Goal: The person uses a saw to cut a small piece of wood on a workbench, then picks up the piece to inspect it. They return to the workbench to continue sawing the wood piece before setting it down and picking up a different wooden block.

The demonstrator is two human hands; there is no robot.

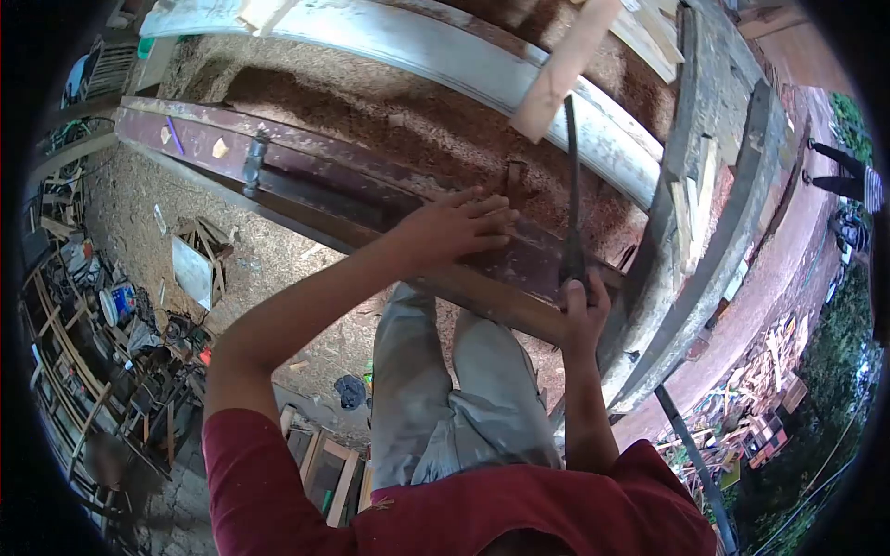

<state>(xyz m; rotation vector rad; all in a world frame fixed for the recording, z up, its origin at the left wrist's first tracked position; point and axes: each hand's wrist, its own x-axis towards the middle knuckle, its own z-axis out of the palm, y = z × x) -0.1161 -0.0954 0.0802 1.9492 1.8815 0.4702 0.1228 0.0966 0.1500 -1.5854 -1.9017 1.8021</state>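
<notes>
My left hand (456, 225) lies flat on a maroon, worn wooden workpiece (320, 173), its fingers stretched out and a little apart. My right hand (584, 310) is closed round the black handle of a handsaw (573, 176). The saw's dark, narrow blade shows nearly edge-on and points away from me across the workpiece; whether its teeth touch the wood cannot be seen. A brown edge board (482, 295) runs along the near side, just above my knees. Farther left, a purple pencil-like stick (174, 136) and a bluish metal piece (254, 164) rest on the wood.
A pale curved beam (408, 57) spans the far side, with a loose board (565, 69) across it. Grey weathered beams (742, 218) stand close to my right. Sawdust and wood scraps cover the ground, and a bucket (118, 304) sits far left. Another person's legs (839, 171) show at right.
</notes>
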